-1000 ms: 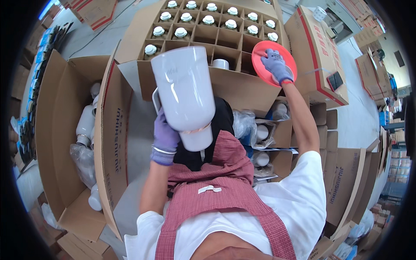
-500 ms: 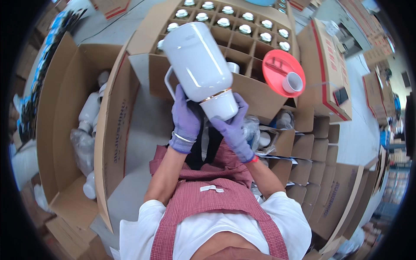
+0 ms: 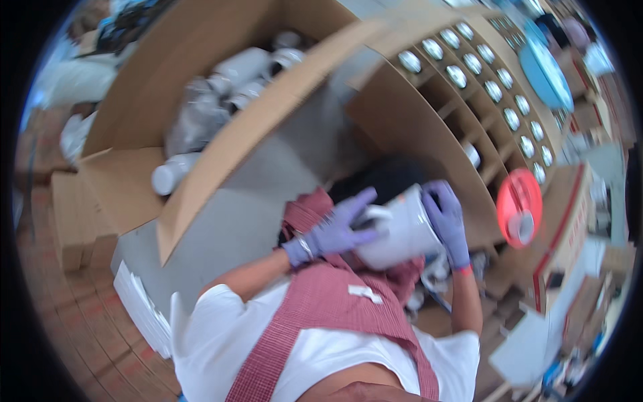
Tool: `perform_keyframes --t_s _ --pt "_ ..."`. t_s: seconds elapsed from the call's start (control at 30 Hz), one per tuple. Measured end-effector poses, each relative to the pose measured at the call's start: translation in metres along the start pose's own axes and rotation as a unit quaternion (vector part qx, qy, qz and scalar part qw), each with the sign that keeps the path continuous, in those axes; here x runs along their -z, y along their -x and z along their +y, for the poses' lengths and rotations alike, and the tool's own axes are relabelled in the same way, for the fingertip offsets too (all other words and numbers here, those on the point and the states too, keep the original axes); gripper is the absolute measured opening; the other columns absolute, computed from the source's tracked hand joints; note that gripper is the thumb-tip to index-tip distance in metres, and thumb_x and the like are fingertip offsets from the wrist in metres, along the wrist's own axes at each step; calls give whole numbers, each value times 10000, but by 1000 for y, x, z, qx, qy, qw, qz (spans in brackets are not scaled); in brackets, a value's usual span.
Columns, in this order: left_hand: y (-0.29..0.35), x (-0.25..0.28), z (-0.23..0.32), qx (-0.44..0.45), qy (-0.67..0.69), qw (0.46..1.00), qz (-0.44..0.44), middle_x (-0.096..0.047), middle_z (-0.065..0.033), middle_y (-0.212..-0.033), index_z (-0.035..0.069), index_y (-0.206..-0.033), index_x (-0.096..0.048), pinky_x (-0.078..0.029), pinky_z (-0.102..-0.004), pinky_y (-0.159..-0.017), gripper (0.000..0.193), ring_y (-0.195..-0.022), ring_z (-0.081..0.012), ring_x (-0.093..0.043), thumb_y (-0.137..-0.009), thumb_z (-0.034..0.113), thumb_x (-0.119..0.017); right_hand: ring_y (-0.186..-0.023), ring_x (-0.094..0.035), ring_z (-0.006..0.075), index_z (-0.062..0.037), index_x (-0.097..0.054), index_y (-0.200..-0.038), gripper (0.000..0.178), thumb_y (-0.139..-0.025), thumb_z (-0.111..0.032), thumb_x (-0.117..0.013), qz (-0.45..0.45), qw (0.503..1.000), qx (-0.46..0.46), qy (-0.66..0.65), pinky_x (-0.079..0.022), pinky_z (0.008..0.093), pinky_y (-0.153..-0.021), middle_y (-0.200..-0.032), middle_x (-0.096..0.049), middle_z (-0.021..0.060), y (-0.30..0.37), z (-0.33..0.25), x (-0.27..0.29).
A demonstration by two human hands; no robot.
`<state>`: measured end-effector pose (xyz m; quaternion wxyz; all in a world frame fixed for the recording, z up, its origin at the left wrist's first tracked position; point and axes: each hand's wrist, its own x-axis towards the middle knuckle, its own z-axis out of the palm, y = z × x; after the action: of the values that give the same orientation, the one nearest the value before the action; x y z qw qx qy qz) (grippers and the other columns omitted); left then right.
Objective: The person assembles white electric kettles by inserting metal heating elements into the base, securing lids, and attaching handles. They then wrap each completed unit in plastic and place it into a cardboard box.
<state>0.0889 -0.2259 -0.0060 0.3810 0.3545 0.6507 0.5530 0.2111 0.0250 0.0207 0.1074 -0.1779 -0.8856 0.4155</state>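
A large white handled mug [image 3: 400,234] lies tilted in front of my apron, its side handle turned toward my left hand. My right hand [image 3: 447,218], in a purple glove, grips the mug's right end, fingers bent over its edge. My left hand [image 3: 335,228], gloved the same way, is beside the handle with fingers and thumb spread apart. Blur hides whether the left fingertips touch the handle. Part of the mug's lower side is against or just over my red checked apron [image 3: 348,295].
At the upper left, an open carton [image 3: 127,100] holds several white mugs and plastic wrap. A divided carton [image 3: 429,141] with several shiny-topped items stands at the upper right. Beside it are a red dish [image 3: 509,201] with a small white cup [image 3: 520,226] and a blue basin [image 3: 546,74].
The mug has come down toward my apron and turned on its side. My left hand's fingers have spread near the handle. The view has swung left, toward the carton of white mugs.
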Motion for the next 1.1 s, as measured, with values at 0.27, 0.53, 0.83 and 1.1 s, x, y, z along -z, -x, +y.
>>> perform_keyframes --t_s 0.27,0.53,0.83,1.1 --pt "-30 34 15 257 231 935 -81 -540 86 -726 61 -1282 -639 -271 -187 -480 432 -535 -3 -371 -995 365 -530 -1025 -588 267 -85 -687 -1095 216 -880 -112 -684 -194 963 174 -64 -476 365 -906 -1143 -619 90 -4 -52 57" --pt "-53 40 -28 170 251 924 -235 -436 88 -590 86 -1163 -710 -264 -208 -447 385 -501 -19 -352 -984 390 -556 -862 -591 284 -120 -611 -1113 323 -848 -293 -672 -272 912 234 199 -469 403 -774 -948 -598 95 -10 -113 56" --pt "-7 15 -30 74 115 985 -106 -690 -23 -1066 83 -1371 -580 -513 -252 -833 493 -928 -77 -610 -1008 410 -516 -787 -624 271 -95 -635 -989 357 -763 -354 -731 -274 915 151 255 -478 415 -716 -870 -618 85 23 -95 39" --pt "26 6 48 -8 -38 995 -87 -528 -240 -1356 -3 -1463 -398 -406 -397 -1075 631 -1243 -364 -541 -994 400 -523 -836 -620 387 -27 -572 -994 260 -835 -211 -666 -225 959 60 165 -496 443 -743 -891 -623 175 7 -43 35"
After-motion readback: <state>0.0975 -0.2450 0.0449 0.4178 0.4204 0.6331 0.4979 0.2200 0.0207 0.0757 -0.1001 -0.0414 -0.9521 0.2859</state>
